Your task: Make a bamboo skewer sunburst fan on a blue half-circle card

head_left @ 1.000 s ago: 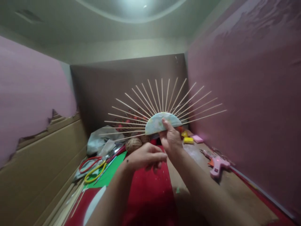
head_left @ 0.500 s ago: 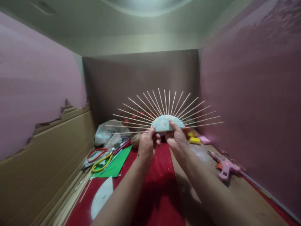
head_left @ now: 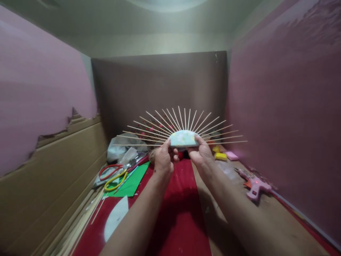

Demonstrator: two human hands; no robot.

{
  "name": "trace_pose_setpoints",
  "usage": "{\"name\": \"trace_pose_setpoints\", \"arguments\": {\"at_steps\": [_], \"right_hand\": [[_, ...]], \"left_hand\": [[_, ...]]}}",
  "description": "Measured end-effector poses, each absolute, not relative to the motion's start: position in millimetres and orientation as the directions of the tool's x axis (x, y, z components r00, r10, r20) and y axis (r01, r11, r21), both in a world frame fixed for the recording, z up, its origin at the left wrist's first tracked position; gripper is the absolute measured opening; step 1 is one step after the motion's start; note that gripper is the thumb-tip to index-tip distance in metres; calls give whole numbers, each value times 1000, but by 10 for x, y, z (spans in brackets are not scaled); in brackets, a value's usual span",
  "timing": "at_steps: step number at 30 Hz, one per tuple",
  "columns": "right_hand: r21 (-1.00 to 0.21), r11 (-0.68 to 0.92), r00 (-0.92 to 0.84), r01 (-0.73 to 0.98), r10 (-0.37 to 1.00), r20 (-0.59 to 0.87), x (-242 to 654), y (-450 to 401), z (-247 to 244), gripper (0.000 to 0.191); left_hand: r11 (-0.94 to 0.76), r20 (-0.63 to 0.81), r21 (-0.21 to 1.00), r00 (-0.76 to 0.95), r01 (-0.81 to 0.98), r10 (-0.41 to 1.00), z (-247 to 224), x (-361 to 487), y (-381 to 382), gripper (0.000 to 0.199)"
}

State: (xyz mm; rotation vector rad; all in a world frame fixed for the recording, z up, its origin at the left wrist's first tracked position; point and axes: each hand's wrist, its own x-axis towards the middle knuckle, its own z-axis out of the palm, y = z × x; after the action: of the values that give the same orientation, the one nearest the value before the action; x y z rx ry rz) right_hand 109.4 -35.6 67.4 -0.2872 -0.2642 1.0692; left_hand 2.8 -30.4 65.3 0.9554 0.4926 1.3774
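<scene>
Held up in front of me is a fan-shaped craft piece (head_left: 183,138): a pale blue, patterned half-disc with several thin wooden sticks radiating from its curved edge. My left hand (head_left: 164,159) grips its lower left corner, thumb on the front face. At the lower right, my right hand (head_left: 201,151) pinches it with the thumb on the front and the fingers beneath. The straight edge of the half-disc faces down toward me. A ball of twine (head_left: 152,155) sits behind my left hand, partly hidden.
Left lie red-and-yellow-handled scissors (head_left: 115,181), a green sheet (head_left: 135,183), a white curved cutout (head_left: 116,217) and long wooden sticks (head_left: 77,227). A pink glue gun (head_left: 256,186) with a lit red light rests right, near yellow (head_left: 221,156) and pink blocks (head_left: 231,155). Cardboard (head_left: 53,177) lines the left wall.
The craft piece has shifted slightly left and tilted, its upper sticks now appearing shorter and lower. My right thumb has moved to the half-disc's right edge. Both hands keep hold.
</scene>
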Motion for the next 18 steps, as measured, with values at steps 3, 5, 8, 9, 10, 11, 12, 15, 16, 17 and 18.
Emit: {"name": "trace_pose_setpoints", "arguments": {"at_steps": [3,5,8,9,10,11,12,15,16,17,18], "right_hand": [[-337,439,446,-833,893,60,1102,-341,678,7],[-325,427,437,-844,898,47,1115,-333,682,8],[-309,412,428,-858,904,16,1143,-332,695,9],[-302,409,428,-861,904,4,1153,-337,704,10],[-295,408,429,-864,903,-7,1161,-345,714,10],[-288,408,431,-866,902,-17,1168,-354,726,10],[-281,409,432,-868,901,-24,1173,-365,737,10],[-269,413,436,-870,900,-26,1181,-391,763,11],[-269,415,436,-869,900,-21,1182,-394,765,11],[-272,418,437,-867,899,-14,1184,-393,763,11],[-276,420,438,-865,899,-6,1186,-389,757,10]], "left_hand": [[-83,240,792,183,-605,953,657,26,-292,29],[-56,232,790,212,-611,949,672,11,-289,28],[-5,242,769,283,-639,928,687,-23,-298,28],[-9,274,758,306,-653,912,685,-33,-306,26],[-28,321,747,324,-664,890,679,-41,-315,23],[-59,372,739,333,-671,867,670,-47,-325,20],[-97,417,737,336,-669,845,658,-49,-335,17],[-187,474,753,322,-631,820,623,-43,-359,17],[-206,473,763,312,-613,824,615,-40,-364,18],[-219,471,771,302,-598,829,610,-36,-368,20],[-229,469,776,295,-588,832,607,-34,-369,21]]}}
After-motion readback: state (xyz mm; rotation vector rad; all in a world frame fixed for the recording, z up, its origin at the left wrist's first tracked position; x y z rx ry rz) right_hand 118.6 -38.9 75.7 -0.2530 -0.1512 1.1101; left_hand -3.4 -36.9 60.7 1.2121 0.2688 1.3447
